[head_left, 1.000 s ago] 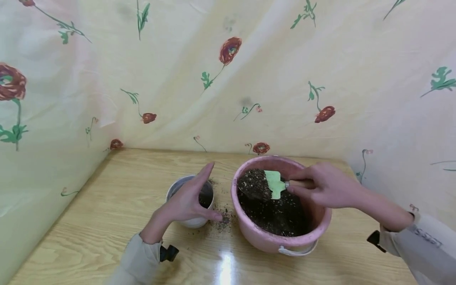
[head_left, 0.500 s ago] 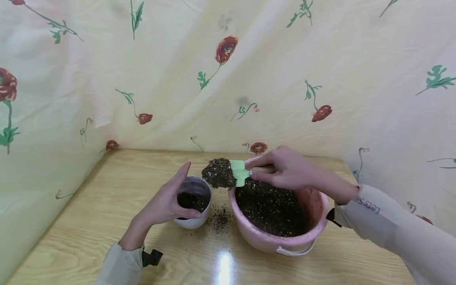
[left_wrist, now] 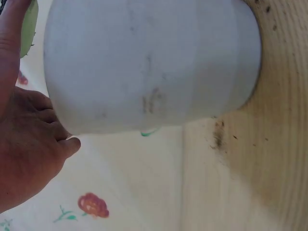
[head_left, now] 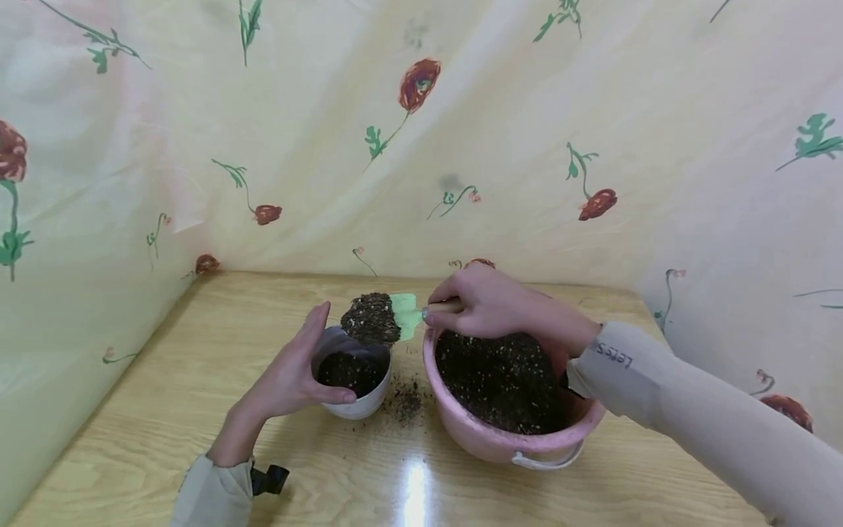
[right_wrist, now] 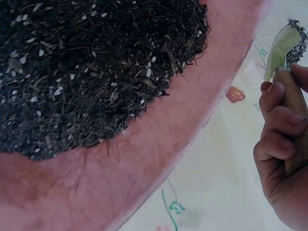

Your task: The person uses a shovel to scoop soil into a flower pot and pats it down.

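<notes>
In the head view, my left hand [head_left: 290, 373] lies at the left side of a small white pot [head_left: 369, 402], thumb and fingers spread in a wide C about its rim. Whether it touches the pot is hard to tell. Dark potting soil [head_left: 352, 369] partly fills this pot. My right hand [head_left: 494, 304] grips the wooden handle of a green hand trowel [head_left: 407, 316], fingers curled round it. On the blade is a heap of soil [head_left: 371, 319], held over the pot's far rim. The right wrist view shows the trowel's wooden handle [right_wrist: 289, 94] in those fingers.
A pink bucket [head_left: 454, 428] with soil inside and a white handle [head_left: 549, 461] stands right of the pot, under my right forearm. Spilled soil [head_left: 405, 402] lies between them on the wooden table [head_left: 316, 483]. A flower-patterned sheet [head_left: 316, 146] hangs behind.
My right hand has carried the soil-laden trowel left from the bucket to above the pot. My left hand has drawn leftward, uncovering more of the pot's inside.
</notes>
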Available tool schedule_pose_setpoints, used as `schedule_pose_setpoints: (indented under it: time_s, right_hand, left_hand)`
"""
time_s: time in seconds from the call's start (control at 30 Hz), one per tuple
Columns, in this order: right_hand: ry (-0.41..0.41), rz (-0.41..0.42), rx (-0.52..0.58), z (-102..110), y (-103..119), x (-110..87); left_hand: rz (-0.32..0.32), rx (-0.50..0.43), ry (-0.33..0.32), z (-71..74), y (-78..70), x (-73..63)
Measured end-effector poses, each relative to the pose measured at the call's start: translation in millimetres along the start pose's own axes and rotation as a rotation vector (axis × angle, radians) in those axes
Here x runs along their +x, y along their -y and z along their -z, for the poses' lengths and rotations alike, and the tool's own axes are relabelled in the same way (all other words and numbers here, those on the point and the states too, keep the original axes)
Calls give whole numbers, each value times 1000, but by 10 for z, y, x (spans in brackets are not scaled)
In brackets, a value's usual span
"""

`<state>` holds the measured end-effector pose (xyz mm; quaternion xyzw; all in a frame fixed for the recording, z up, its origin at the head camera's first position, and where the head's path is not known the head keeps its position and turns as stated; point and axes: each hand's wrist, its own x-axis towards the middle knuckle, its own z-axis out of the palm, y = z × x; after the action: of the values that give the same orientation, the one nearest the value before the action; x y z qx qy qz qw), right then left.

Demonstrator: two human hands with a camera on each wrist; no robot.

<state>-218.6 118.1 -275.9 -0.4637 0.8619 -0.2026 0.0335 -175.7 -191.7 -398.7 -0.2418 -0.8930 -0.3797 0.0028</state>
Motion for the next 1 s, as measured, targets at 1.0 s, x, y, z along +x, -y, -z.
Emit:
schedule_pose_setpoints:
  time_s: [1.0]
  right_hand:
    - [236,-56,-169,-334,204,554]
  left_hand:
    - [63,-107,-32,-143,230,-79]
